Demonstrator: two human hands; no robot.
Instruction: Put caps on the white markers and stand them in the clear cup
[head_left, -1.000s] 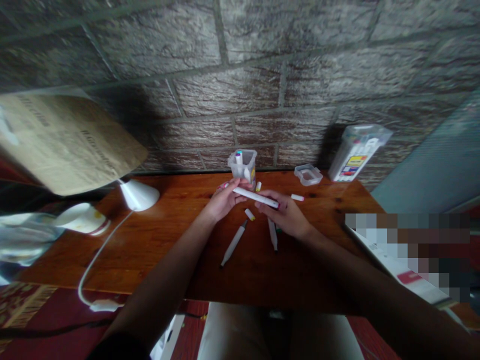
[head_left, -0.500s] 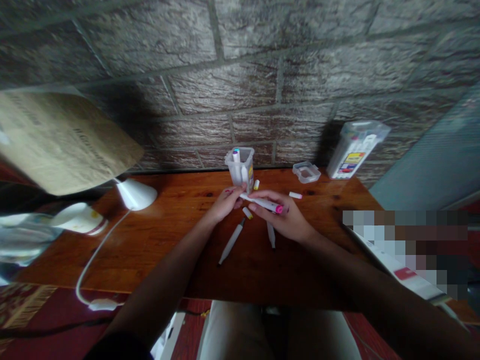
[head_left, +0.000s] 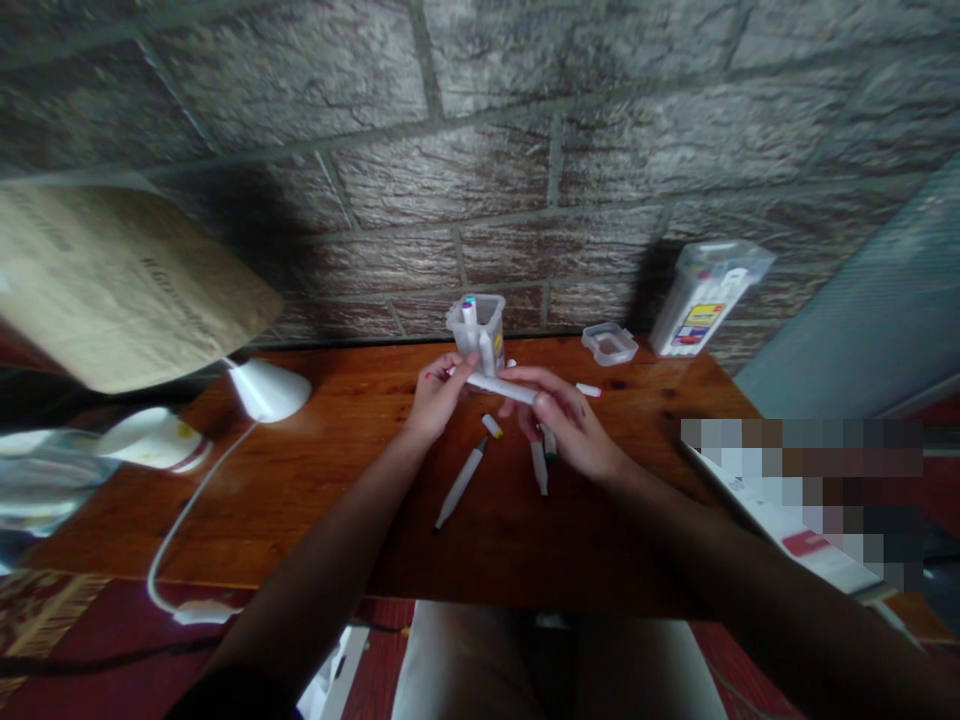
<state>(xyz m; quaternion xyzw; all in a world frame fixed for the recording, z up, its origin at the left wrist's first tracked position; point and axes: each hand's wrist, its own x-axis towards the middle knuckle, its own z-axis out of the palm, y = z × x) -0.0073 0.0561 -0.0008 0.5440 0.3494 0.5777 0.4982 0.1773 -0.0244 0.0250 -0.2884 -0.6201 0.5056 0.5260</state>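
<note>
Behind open tub [head_left: 496, 325]: closes off with stone wall [head_left: 495, 160]. Left of tub: opens onto bare wood [head_left: 360, 390], as far as lamp base [head_left: 274, 392]; farther left, narrows under lampshade [head_left: 142, 290], past paper cup [head_left: 156, 438] and lamp cord [head_left: 166, 530]. Right of tub: passes over wood to clear lid [head_left: 610, 344], then meets upright marker case [head_left: 705, 305]; to tub's right and nearer, skirts loose cap [head_left: 589, 390]. Directly in front of tub: blocked by left hand [head_left: 437, 398], right hand [head_left: 566, 425] and held marker [head_left: 502, 388], bridging both. Farther in front of tub: leaves a lane between left loose marker [head_left: 459, 488] and right loose marker [head_left: 540, 468], with yellow-ended cap [head_left: 492, 427] at its tub end.
</note>
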